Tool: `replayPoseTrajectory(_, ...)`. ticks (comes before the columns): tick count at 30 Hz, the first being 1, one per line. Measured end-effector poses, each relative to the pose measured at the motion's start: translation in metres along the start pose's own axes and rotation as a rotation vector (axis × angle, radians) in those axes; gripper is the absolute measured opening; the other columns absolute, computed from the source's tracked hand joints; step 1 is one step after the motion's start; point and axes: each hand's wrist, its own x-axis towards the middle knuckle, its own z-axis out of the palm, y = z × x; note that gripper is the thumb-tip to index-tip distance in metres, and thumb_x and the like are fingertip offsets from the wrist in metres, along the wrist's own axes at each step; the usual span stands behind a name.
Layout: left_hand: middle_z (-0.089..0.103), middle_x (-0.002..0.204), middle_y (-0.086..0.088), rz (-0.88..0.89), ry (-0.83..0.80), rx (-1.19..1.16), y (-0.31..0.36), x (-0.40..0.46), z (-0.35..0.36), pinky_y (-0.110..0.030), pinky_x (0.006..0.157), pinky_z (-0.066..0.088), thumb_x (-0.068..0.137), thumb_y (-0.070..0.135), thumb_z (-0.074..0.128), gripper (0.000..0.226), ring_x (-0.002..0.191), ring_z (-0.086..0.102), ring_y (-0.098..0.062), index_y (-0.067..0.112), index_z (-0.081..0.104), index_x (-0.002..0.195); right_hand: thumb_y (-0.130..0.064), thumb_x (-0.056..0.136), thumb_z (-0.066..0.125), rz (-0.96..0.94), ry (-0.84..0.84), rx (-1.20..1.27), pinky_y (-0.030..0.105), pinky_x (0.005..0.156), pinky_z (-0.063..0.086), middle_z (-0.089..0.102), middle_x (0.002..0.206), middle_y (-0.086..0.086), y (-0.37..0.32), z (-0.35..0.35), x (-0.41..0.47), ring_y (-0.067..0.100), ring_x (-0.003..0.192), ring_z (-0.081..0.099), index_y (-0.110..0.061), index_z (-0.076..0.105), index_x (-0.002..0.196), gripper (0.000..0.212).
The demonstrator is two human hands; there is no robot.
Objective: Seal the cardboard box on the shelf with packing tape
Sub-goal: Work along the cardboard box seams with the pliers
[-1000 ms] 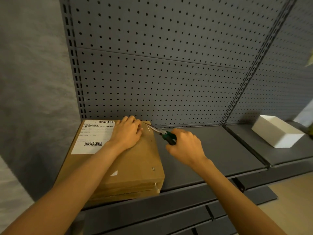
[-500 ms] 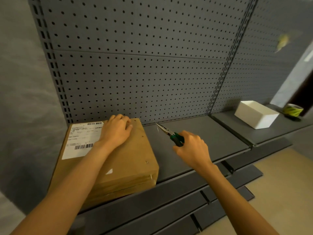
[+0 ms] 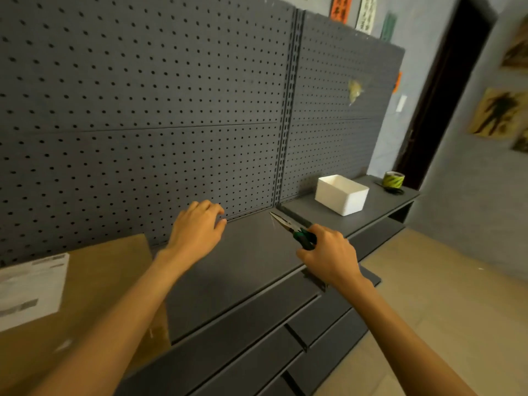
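Note:
The brown cardboard box with a white shipping label lies flat on the grey shelf at the lower left. My left hand hovers to the right of the box, above the bare shelf, fingers loosely spread and holding nothing. My right hand grips green-handled needle-nose pliers, jaws pointing up and left. A yellow-and-black roll of tape stands at the far right end of the shelf, well beyond both hands.
A white open bin sits on the right shelf section between my hands and the tape. Grey pegboard backs the shelf. A dark doorway and wall pictures lie to the right, tan floor below.
The view has swung right. My left hand has lifted off the box and moved right over the bare shelf. My right hand with the pliers has drifted right too.

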Motion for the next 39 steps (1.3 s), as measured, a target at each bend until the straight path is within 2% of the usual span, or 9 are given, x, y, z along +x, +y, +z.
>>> replayPoseTrajectory(7, 0.056, 0.124, 0.0, 0.109, -0.008, -0.055, 0.143, 0.054, 0.05, -0.035, 0.089, 0.043, 0.097, 0.032, 0.046, 0.031, 0.114, 0.047, -0.021, 0.017, 0.055, 0.123, -0.038, 0.081, 0.06, 0.082, 0.071, -0.038, 0.038, 0.071, 0.052, 0.061, 0.098, 0.002, 0.133, -0.056, 0.014, 0.025, 0.083, 0.058, -0.019, 0.057, 0.103, 0.029)
replayPoseTrajectory(11, 0.055, 0.126, 0.0, 0.211, 0.01, -0.092, 0.24, 0.089, 0.081, -0.035, 0.09, 0.043, 0.097, 0.032, 0.047, 0.032, 0.115, 0.048, -0.02, 0.017, 0.055, 0.124, -0.038, 0.081, 0.061, 0.162, 0.166, -0.028, 0.04, 0.07, 0.053, 0.061, 0.093, 0.001, 0.222, -0.098, 0.017, 0.023, 0.079, 0.057, -0.018, 0.058, 0.099, 0.027)
replayPoseTrajectory(15, 0.055, 0.127, -0.001, 0.281, 0.023, -0.119, 0.32, 0.118, 0.102, -0.037, 0.088, 0.041, 0.096, 0.03, 0.047, 0.031, 0.115, 0.047, -0.022, 0.017, 0.056, 0.123, -0.036, 0.082, 0.062, 0.237, 0.218, -0.063, 0.035, 0.065, 0.051, 0.06, 0.09, 0.0, 0.295, -0.138, 0.023, 0.021, 0.075, 0.056, -0.018, 0.058, 0.097, 0.024)
replayPoseTrajectory(19, 0.056, 0.126, 0.0, 0.306, 0.041, -0.138, 0.373, 0.149, 0.117, -0.036, 0.09, 0.039, 0.096, 0.03, 0.047, 0.029, 0.115, 0.047, -0.021, 0.019, 0.057, 0.12, -0.033, 0.082, 0.062, 0.265, 0.276, -0.087, 0.028, 0.057, 0.039, 0.059, 0.09, -0.001, 0.346, -0.167, 0.042, 0.019, 0.072, 0.052, -0.018, 0.058, 0.097, 0.021)
replayPoseTrajectory(24, 0.057, 0.124, 0.0, 0.336, 0.014, -0.155, 0.406, 0.19, 0.149, -0.037, 0.093, 0.038, 0.097, 0.031, 0.046, 0.028, 0.115, 0.047, -0.021, 0.018, 0.057, 0.12, -0.034, 0.082, 0.061, 0.282, 0.272, -0.087, 0.027, 0.057, 0.039, 0.059, 0.089, -0.001, 0.392, -0.164, 0.075, 0.019, 0.072, 0.053, -0.019, 0.057, 0.097, 0.021)
replayPoseTrajectory(32, 0.056, 0.126, 0.001, 0.321, -0.051, -0.125, 0.423, 0.264, 0.238, -0.033, 0.089, 0.04, 0.097, 0.033, 0.045, 0.031, 0.115, 0.048, -0.02, 0.02, 0.055, 0.123, -0.038, 0.082, 0.061, 0.306, 0.167, -0.105, 0.036, 0.067, 0.055, 0.06, 0.088, -0.003, 0.454, -0.114, 0.15, 0.016, 0.072, 0.056, -0.022, 0.057, 0.095, 0.021)
replayPoseTrajectory(37, 0.056, 0.127, 0.001, 0.277, -0.098, -0.123, 0.42, 0.318, 0.283, -0.034, 0.092, 0.041, 0.098, 0.034, 0.043, 0.032, 0.117, 0.047, -0.021, 0.02, 0.054, 0.125, -0.036, 0.082, 0.06, 0.252, 0.097, -0.14, 0.03, 0.061, 0.047, 0.062, 0.092, -0.001, 0.474, -0.102, 0.231, 0.018, 0.074, 0.055, -0.02, 0.057, 0.099, 0.024)
replayPoseTrajectory(39, 0.056, 0.126, 0.001, 0.25, -0.067, -0.135, 0.413, 0.343, 0.288, -0.035, 0.092, 0.04, 0.098, 0.032, 0.044, 0.032, 0.117, 0.047, -0.022, 0.018, 0.055, 0.125, -0.034, 0.081, 0.061, 0.215, 0.108, -0.12, 0.031, 0.062, 0.048, 0.062, 0.091, 0.0, 0.473, -0.098, 0.264, 0.02, 0.074, 0.056, -0.018, 0.057, 0.099, 0.024)
